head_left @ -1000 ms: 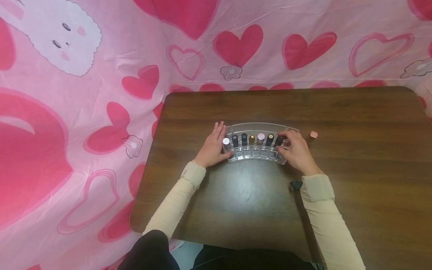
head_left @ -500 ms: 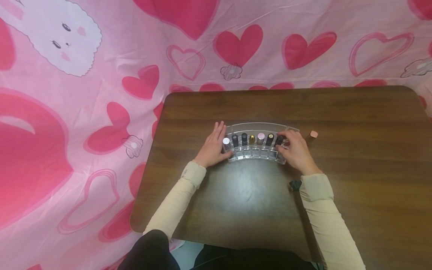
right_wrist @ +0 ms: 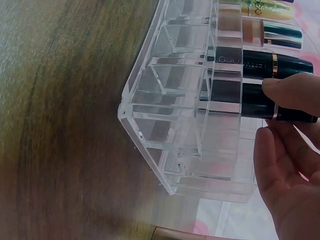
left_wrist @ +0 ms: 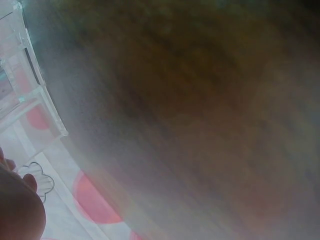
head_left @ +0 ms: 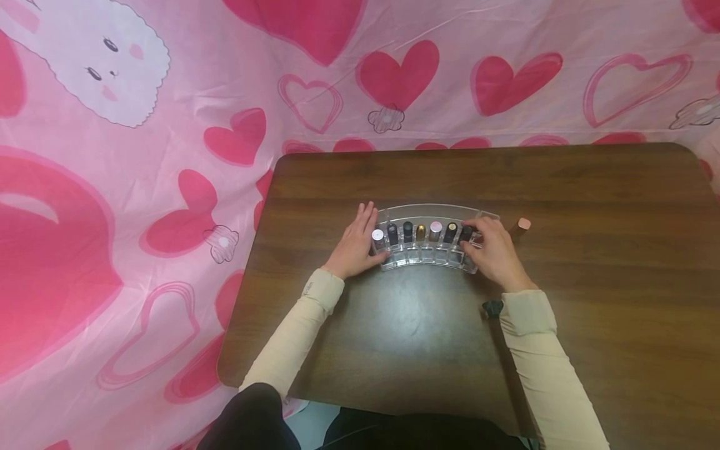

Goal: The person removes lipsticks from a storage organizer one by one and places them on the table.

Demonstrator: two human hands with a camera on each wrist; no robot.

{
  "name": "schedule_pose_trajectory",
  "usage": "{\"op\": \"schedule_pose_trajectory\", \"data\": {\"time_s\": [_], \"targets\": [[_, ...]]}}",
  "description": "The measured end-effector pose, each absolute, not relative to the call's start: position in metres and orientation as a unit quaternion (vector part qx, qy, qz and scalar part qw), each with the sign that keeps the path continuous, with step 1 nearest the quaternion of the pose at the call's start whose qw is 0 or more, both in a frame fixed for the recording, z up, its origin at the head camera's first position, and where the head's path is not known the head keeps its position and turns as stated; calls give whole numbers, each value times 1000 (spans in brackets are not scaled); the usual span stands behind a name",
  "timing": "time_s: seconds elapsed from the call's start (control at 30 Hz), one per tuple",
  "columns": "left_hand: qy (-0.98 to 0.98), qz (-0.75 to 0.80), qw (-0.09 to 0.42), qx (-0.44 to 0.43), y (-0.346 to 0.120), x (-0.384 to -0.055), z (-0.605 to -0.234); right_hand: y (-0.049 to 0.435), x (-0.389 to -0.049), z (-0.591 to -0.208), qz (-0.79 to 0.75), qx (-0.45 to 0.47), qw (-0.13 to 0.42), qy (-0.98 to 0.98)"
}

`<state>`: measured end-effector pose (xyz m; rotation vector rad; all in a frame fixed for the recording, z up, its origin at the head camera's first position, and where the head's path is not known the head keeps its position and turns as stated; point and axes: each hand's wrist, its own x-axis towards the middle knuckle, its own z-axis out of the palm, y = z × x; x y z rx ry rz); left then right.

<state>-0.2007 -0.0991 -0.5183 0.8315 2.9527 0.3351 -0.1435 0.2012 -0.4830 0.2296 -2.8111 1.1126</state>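
Note:
A clear, curved lipstick organizer [head_left: 429, 256] sits on the table, with several capped tubes standing in its middle row. My left hand [head_left: 354, 247] rests against the organizer's left end, fingers straight and thumb along the front. In the left wrist view only part of that hand [left_wrist: 20, 207] shows. At the opposite end, my right hand [head_left: 496, 253] pinches a black lipstick [right_wrist: 257, 102] between thumb and fingers. That lipstick stands in its slot, the last filled one on the right. Beside it stands another dark tube [right_wrist: 290, 65] with a gold band.
To the right of the organizer, a tube with a pinkish cap [head_left: 524, 224] is on the brown wooden table [head_left: 607, 281]. By the right cuff is a small dark object [head_left: 493, 309]. Pink heart-print cloth [head_left: 185, 187] hangs behind and left of the table.

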Motion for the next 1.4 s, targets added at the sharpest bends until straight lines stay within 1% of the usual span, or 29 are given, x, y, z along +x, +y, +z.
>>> {"op": "schedule_pose_trajectory", "data": {"time_s": [0.37,0.9,1.4], "targets": [[956,108,27,270,-100,-200,-518,200,-143,-482,363,73,55,-927],[955,118,25,271,-99,-200,-517,201,-142,-481,370,79,75,-923],[955,116,22,273,-99,-199,-517,204,-138,-475,403,56,67,-911]]}}
